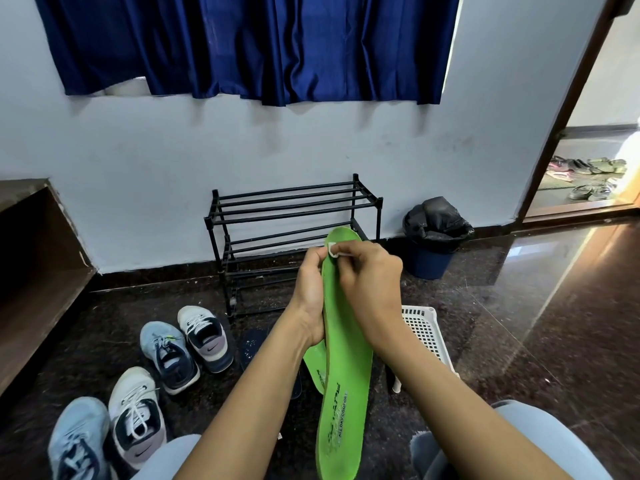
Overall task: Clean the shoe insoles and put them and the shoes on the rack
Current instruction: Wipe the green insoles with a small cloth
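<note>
1. A dark blue curtain (242, 46) of glossy cloth hangs in deep folds across the top of the frame.
2. The floor (519, 323) is dark, speckled, polished stone.
3. A black rack (287, 202) of thin round bars stands against the wall at centre.
4. Four laced mesh trainers sit at lower left, a blue shoe (169, 355) and a white shoe (206, 337) in each row.
5. The green insole (346, 375), a long flat foam shape with its printed face up, runs from the bottom edge up to centre, with its rounded toe towards the rack.
6. A second green insole (315, 365) lies partly hidden under it.
7. The left hand (310, 299) grips the held insole's left edge.
8. The right hand (367, 282) pinches a small white wipe (334, 249) against the toe.
</note>
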A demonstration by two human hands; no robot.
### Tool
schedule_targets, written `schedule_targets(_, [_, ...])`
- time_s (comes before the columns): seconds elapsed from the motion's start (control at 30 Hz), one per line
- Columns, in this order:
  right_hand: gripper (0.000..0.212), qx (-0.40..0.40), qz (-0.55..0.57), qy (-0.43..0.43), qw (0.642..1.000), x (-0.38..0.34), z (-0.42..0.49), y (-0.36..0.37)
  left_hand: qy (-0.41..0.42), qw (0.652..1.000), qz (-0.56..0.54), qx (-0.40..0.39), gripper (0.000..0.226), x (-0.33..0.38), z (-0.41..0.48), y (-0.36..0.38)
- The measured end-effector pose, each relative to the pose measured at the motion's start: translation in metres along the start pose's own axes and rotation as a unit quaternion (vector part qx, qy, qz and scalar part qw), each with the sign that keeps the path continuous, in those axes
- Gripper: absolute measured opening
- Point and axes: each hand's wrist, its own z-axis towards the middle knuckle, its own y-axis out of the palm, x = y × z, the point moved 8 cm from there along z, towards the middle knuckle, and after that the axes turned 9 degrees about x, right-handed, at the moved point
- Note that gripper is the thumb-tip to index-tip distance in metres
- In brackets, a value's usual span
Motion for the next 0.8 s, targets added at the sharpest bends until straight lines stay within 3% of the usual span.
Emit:
schedule_targets(0.2, [0.022,-0.02,0.003,-0.033,0.999,-0.017,-0.024,0.003,0.017,0.999,-0.015,0.033,0.066,0.011,0.005,-0.013])
schedule_targets(0.5, [0.023,0.015,0.007,-0.021,1.0,-0.011,-0.009,-0.002,0.003,1.0,-0.005,0.006,0.049,0.002,0.003,-0.005])
schedule_targets(0.67, [0.023,-0.014,0.017,-0.018,1.0,-0.017,-0.022,0.0,0.01,0.999,-0.016,0.034,0.079,0.01,0.0,-0.009])
schedule_targets(0.8, [0.021,0.007,0.012,-0.019,1.0,-0.01,-0.006,-0.001,0.02,1.0,-0.015,0.006,0.055,0.004,0.003,-0.005])
